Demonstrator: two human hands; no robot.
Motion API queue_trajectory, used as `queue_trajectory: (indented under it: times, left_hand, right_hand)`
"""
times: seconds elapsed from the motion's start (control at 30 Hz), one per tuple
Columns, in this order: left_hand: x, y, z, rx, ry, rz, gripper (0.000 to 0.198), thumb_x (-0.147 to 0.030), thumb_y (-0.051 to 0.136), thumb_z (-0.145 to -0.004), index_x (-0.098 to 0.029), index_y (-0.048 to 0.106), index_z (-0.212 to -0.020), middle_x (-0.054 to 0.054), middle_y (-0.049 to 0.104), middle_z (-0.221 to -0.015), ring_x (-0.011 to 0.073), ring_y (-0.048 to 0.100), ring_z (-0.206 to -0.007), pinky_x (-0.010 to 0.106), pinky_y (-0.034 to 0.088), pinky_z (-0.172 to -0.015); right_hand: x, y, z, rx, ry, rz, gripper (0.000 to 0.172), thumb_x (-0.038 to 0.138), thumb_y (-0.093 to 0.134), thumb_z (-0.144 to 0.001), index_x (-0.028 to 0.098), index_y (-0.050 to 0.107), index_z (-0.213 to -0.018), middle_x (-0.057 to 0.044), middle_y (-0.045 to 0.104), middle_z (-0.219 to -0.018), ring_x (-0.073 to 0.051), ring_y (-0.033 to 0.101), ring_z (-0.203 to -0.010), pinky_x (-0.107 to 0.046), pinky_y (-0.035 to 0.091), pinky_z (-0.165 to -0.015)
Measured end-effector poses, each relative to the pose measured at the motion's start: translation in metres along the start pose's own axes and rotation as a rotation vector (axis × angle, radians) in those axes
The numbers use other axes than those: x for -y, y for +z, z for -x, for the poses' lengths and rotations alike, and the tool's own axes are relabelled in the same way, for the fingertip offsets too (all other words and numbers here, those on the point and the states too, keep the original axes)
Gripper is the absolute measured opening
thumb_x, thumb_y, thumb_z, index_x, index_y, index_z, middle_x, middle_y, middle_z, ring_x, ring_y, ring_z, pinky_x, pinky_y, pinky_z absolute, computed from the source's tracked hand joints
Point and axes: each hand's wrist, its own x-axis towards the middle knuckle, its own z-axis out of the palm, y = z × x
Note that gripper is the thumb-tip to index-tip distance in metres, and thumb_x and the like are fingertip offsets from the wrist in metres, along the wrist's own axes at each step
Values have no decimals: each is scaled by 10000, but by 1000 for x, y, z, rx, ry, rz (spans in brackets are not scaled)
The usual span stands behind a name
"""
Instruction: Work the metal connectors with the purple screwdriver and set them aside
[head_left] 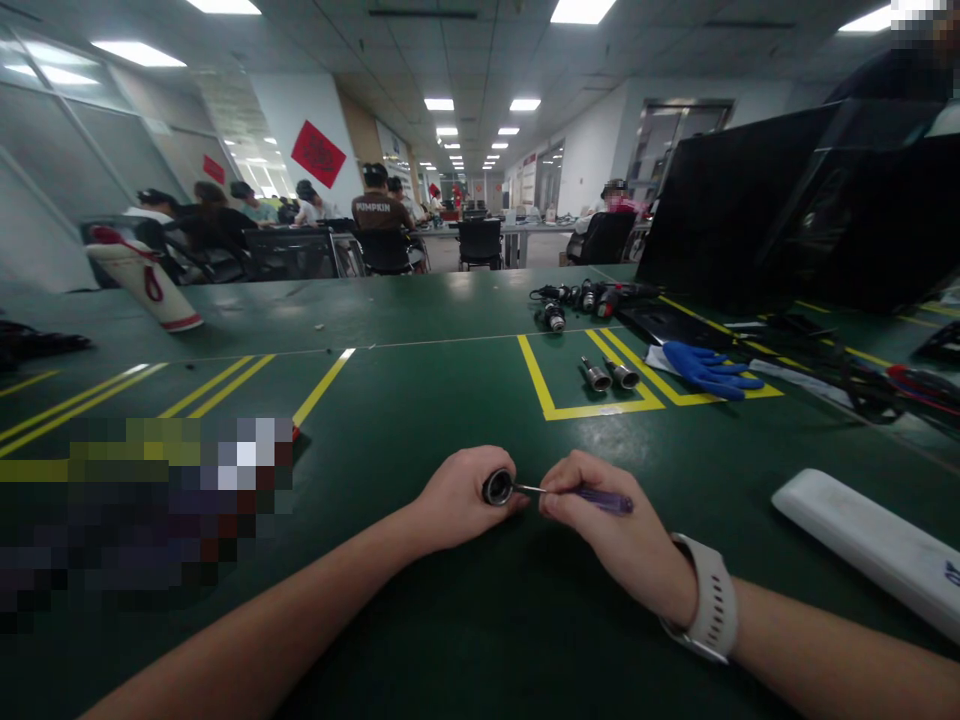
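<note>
My left hand is wrapped round a dark, round metal connector whose hollow end faces me. In my right hand, which wears a pale watch strap at the wrist, is a small screwdriver with a purple see-through handle. Its thin shaft points left, and the tip meets the right side of the connector's rim; whether it sits in a screw cannot be made out. Beyond my hands, two similar metal connectors lie side by side inside a yellow-taped area on the green table.
A blue glove lies behind my right hand, near cables and black monitors. A white bar-shaped case rests at the right. More connectors with cables sit farther back. A tilted white container stands far left; people sit beyond.
</note>
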Motion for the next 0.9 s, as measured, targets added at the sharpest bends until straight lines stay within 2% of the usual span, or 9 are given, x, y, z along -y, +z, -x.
queue_trajectory:
  times: [0.17,0.23,0.3,0.5,0.73,0.83,0.9]
  left_hand:
    - [-1,0,0,-18,20,-30,145,-262,600,-723,-177,499,-662,-36,495,-640,122,477,-602,236,352,-558]
    - [-1,0,1,-12,42,-65,133,-253,597,-723,-179,500,-672,-34,503,-648,127,482,-615,245,359,-581]
    - [-2,0,1,-7,54,-86,126,-243,593,-726,-181,497,-676,-35,502,-649,129,481,-621,249,362,-593]
    - [0,2,0,-42,14,-92,155,-271,584,-743,-177,485,-670,-34,478,-636,126,462,-601,241,344,-556]
    - [5,4,1,-86,17,72,158,-233,601,-717,-175,475,-642,-46,462,-620,106,443,-576,224,337,-534]
    - [6,3,1,-99,8,88,176,-247,602,-721,-172,467,-636,-44,459,-614,103,441,-568,219,345,-525]
    - [5,2,1,-108,5,112,183,-251,605,-717,-170,465,-631,-45,456,-606,101,443,-565,214,351,-521]
  right_hand:
    - [-1,4,9,47,-295,198,157,92,464,-791,175,499,-662,-28,557,-720,-147,501,-656,-294,400,-609]
    - [0,5,11,82,-362,286,174,75,445,-802,174,495,-668,-38,555,-741,-158,500,-695,-303,392,-631]
    - [0,5,12,83,-348,287,176,72,448,-803,174,491,-666,-38,551,-736,-160,498,-695,-303,388,-628]
    - [-4,6,5,11,-161,50,166,104,507,-784,175,488,-636,-24,547,-696,-145,509,-628,-285,402,-588]
    - [-4,6,10,56,-338,158,137,64,494,-795,162,545,-715,-41,562,-760,-153,530,-717,-298,416,-662]
    - [-4,7,10,44,-317,102,127,68,508,-790,162,563,-726,-41,570,-759,-153,542,-712,-302,427,-665]
    - [-6,8,7,16,-249,-2,101,94,536,-782,168,570,-722,-39,581,-760,-156,554,-703,-306,438,-658]
